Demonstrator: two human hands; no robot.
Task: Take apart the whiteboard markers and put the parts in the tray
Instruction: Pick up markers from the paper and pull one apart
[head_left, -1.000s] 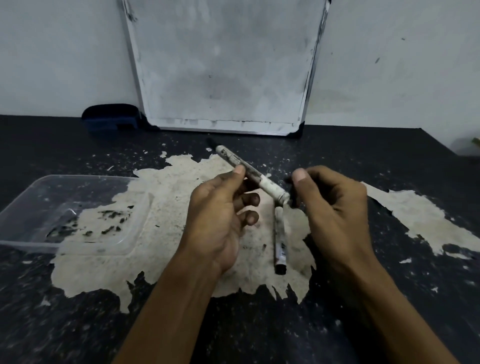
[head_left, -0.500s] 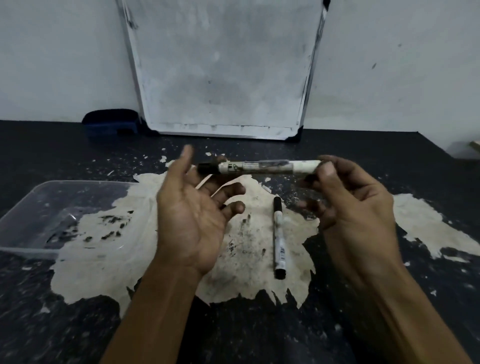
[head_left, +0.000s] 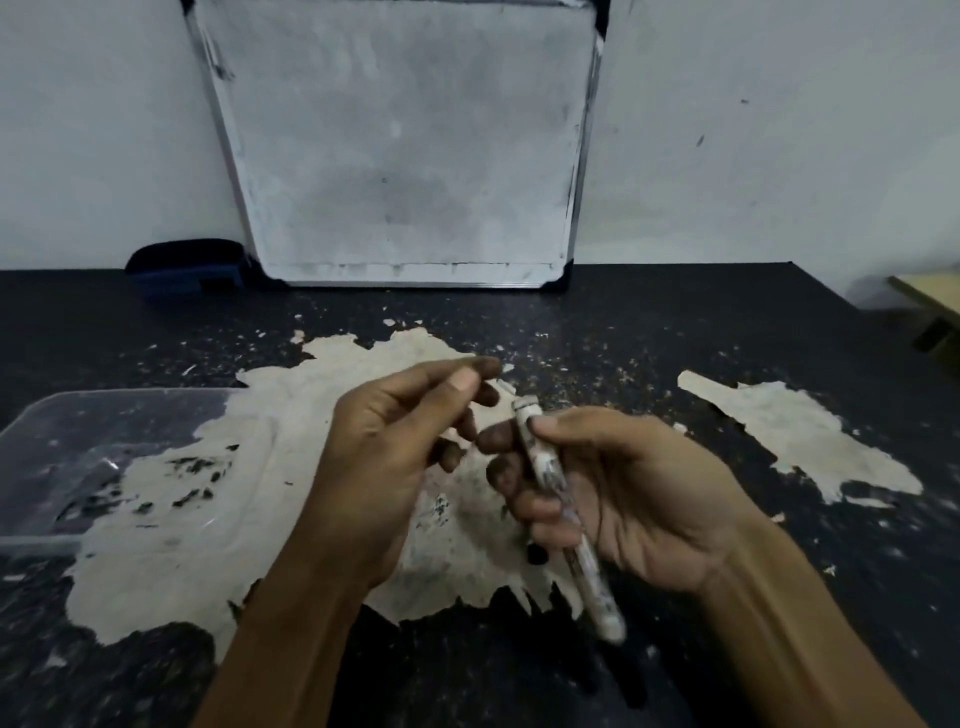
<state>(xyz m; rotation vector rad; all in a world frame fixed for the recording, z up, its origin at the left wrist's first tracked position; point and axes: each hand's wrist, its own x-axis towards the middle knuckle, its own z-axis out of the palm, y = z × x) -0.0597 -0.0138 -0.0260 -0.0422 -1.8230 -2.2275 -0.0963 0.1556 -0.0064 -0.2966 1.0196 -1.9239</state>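
My right hand (head_left: 639, 493) grips a white whiteboard marker (head_left: 545, 467) by its middle. The marker is tilted, with one end up near my left fingers and the other end down towards me. My left hand (head_left: 395, 457) hovers just left of the marker's upper end, thumb and forefinger pinched together. I cannot tell whether anything is between them. A second marker (head_left: 536, 554) lies on the table under my right hand, and only its black end shows. The clear plastic tray (head_left: 31, 421) sits at the left and looks to hold no marker parts.
A whiteboard (head_left: 405, 156) leans on the wall at the back, with a dark blue eraser (head_left: 187, 265) to its left. The black tabletop (head_left: 675, 332) has large pale patches of peeled surface. A wooden edge (head_left: 930, 296) shows at the far right.
The marker has gone from level between both hands to tilted in my right hand alone. My left hand has let go of it and closed from open into a pinch. The view has moved closer.
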